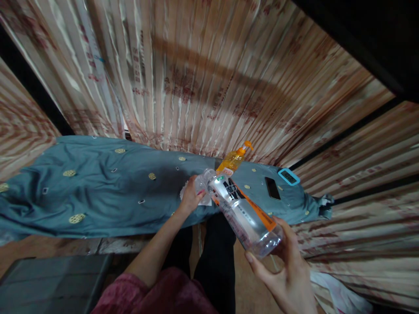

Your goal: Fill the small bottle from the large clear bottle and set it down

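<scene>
My right hand (288, 266) is wrapped round the base of a clear plastic bottle (244, 211) with an orange and black label, held tilted with its neck toward the table. My left hand (191, 196) grips the bottle's neck and cap, fingers closed around it. A white cloth or tissue (206, 199) lies under my left hand on the teal cloth (108, 187) that covers the table. Just behind the bottle stands an orange pump bottle (233, 160).
A black phone (272, 188) and a small device with a blue frame (288, 176) lie on the teal cloth at the right. Pleated patterned curtains (209, 78) hang behind the table. A dark box (49, 283) sits at lower left. My legs in dark trousers are below.
</scene>
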`<state>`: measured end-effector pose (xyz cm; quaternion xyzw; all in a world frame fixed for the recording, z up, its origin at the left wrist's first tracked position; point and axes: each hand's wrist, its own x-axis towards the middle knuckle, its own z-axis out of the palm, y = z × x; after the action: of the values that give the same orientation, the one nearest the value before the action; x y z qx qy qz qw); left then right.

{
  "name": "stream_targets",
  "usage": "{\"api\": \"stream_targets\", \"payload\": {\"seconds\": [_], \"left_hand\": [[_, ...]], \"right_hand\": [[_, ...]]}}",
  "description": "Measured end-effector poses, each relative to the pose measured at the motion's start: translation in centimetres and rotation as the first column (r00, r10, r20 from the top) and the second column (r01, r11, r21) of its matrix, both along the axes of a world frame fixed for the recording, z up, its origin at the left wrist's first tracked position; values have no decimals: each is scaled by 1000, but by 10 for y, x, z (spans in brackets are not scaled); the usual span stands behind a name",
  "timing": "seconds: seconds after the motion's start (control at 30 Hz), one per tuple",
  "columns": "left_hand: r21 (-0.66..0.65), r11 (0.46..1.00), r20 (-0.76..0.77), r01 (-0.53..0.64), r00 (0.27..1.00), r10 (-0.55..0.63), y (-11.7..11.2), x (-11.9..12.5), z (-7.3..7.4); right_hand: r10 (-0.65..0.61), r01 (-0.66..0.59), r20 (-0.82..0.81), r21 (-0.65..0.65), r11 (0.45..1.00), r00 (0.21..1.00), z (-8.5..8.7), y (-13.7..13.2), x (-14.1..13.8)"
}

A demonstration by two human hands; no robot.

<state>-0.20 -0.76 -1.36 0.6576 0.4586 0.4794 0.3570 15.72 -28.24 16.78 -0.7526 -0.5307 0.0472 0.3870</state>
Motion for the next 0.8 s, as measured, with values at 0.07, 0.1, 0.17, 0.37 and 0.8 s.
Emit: {"api": "stream_targets", "payload": {"seconds": [0.07,0.1,0.17,0.37,0.8], "left_hand": [[-4,1000,6,7,1000,-7,-1,0,2],[-8,1000,10,12,1000,-12,-1,0,3],[-13,1000,17,21,1000,-20,-2,-1,5],[-22,1000,4,21,1000,-21,-2,-4,7],[9,1000,45,3,999,-3,4,-2,-4]], "right_hand": [[3,-3,-3,3,1000,1000,0,0,0],[4,-4,-5,2,1000,1000,0,-1,0],[0,0,-10,-6,1000,1000,-1,-1,1],[-1,1,-2,-19,1000,1000,1,0,1],[107,-105,98,-26,994,989,0,-2,13]]}}
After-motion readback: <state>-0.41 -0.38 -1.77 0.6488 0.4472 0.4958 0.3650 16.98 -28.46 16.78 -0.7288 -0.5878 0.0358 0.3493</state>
